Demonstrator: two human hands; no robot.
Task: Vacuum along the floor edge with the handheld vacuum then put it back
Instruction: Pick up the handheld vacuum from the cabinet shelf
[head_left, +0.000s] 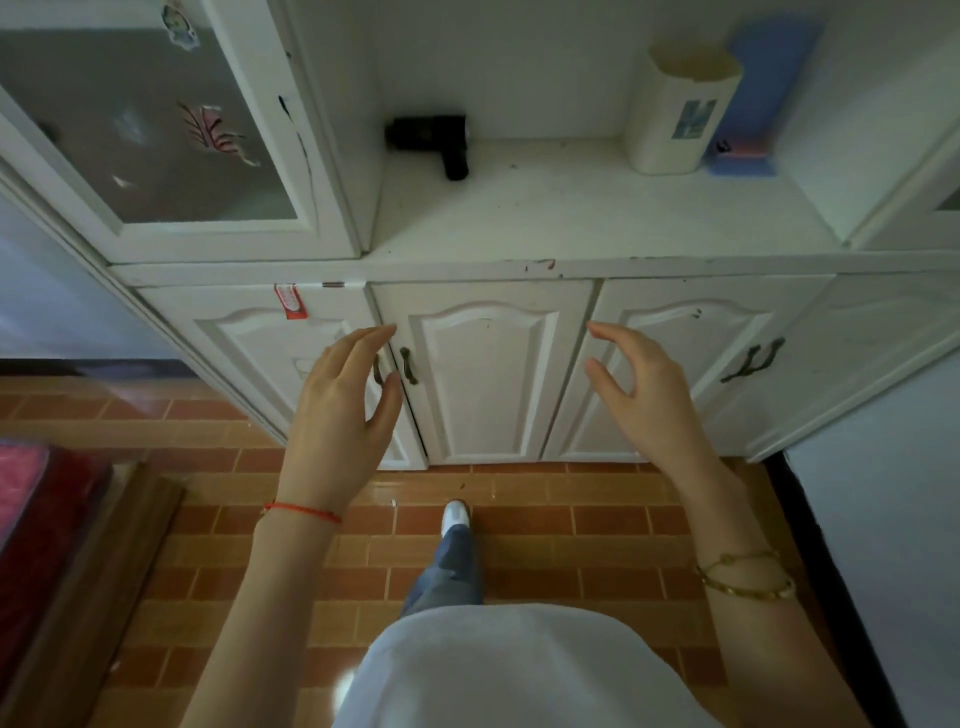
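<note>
We stand facing the white cabinet (483, 374) with both hands raised in front of its lower doors, and neither hand holds anything. Our left hand (337, 415) has its fingers loosely spread, the grip apart; our right hand (644, 395) is likewise apart, fingers gently curved around nothing.

The handheld vacuum (431, 140) lies on the tabletop (571, 218) of the cabinet's open recess, at the far left of that surface, close to the back wall. It is well apart from both hands, farther away and higher in view. Its black barrel runs left to right, and its handle sticks out toward us from the barrel's right end.

From our left hand it lies almost straight ahead and only a little to the right; from our right hand it lies ahead and clearly to the left. We judge the left hand the nearer, though the handle, pointing our way, would suit either hand.

To the right on the same tabletop stand a cream container (675, 114) and a blue item (758, 93) behind it, well clear of the vacuum.
</note>
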